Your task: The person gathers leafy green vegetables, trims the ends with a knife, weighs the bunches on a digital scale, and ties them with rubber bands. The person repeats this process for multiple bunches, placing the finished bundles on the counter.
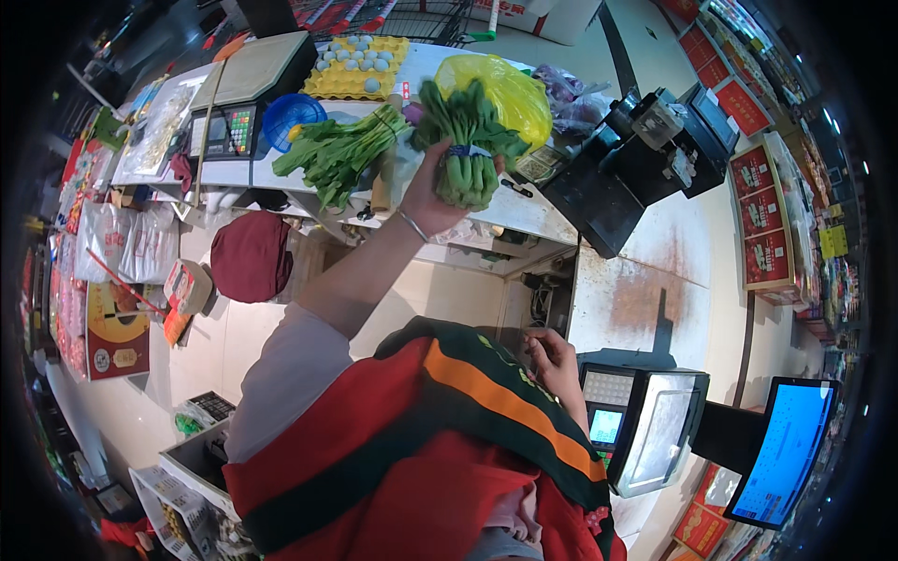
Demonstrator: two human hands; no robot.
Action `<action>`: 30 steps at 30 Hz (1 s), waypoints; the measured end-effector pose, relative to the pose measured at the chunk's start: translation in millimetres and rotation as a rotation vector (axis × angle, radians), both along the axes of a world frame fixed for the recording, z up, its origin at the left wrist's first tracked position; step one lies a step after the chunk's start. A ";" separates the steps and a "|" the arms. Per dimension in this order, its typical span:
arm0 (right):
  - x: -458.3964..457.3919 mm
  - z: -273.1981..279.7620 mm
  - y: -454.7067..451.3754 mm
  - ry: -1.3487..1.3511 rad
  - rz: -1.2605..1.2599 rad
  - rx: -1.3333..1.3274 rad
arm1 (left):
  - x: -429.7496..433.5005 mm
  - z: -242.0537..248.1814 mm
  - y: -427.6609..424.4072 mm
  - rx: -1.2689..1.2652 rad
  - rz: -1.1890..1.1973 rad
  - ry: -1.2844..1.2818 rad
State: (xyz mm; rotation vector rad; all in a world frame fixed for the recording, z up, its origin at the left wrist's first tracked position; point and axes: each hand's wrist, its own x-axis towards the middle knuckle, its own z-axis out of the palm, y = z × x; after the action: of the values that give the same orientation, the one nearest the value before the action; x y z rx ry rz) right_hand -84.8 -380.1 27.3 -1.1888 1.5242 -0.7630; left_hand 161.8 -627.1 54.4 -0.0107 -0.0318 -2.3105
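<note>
My left hand (438,193) grips a bunch of leafy greens (468,175) by its pale stems, just above the white counter; a dark blue band wraps the stems. Left of it, a second bunch of leafy greens (344,151) lies on the counter with its leaves over the front edge. Behind the held bunch sits a full yellow plastic bag (515,98). Low at my right side, my right hand (551,354) has its fingers curled near the vest, beside a weighing scale (649,428); whether it holds anything cannot be made out.
On the counter (280,172) stand another scale (242,105), a blue plastic basket (291,120) and a yellow tray of eggs (361,64). Black checkout equipment (610,168) stands at the right corner. A monitor (786,449) is at lower right, and a stool with a maroon cover (249,256) at left.
</note>
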 end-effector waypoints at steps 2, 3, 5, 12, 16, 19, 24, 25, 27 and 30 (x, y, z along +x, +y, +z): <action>1.5 0.5 0.5 -0.010 0.051 -0.023 | -3.8 14.7 34.6 0.114 0.021 -0.019; 3.1 0.6 1.6 -0.002 0.089 -0.096 | -4.9 18.0 49.7 0.117 0.021 0.002; 8.2 1.4 2.5 0.008 0.155 -0.189 | -6.1 17.8 76.9 0.168 0.050 -0.054; 44.8 28.5 -30.3 0.157 0.272 -0.696 | 16.2 -7.8 146.8 0.286 0.179 -0.139; 86.0 58.0 -53.2 0.254 0.526 -0.957 | 38.7 -17.4 182.9 0.247 0.261 -0.167; 123.4 70.9 -67.0 0.318 0.820 -1.062 | 56.2 -26.8 207.7 0.195 0.304 -0.016; 183.5 58.7 -72.9 0.287 1.217 -1.120 | 106.0 -55.3 245.1 -0.613 0.499 -1.504; 196.3 54.2 -75.7 0.258 1.267 -1.093 | 120.6 -58.4 247.2 -0.659 0.490 -1.511; 225.8 45.1 -81.3 0.146 1.280 -1.104 | 141.6 -60.7 252.2 -0.778 0.422 -1.653; 262.5 39.0 -95.3 0.127 1.172 -0.965 | 192.8 -48.6 267.2 -0.083 0.434 -1.136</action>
State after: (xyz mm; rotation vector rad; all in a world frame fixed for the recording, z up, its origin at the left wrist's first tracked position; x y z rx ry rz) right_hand 177.7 -475.4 66.3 -2.4963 0.2321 -0.5567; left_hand 354.6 -359.9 5.9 1.1352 -0.6308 -1.6121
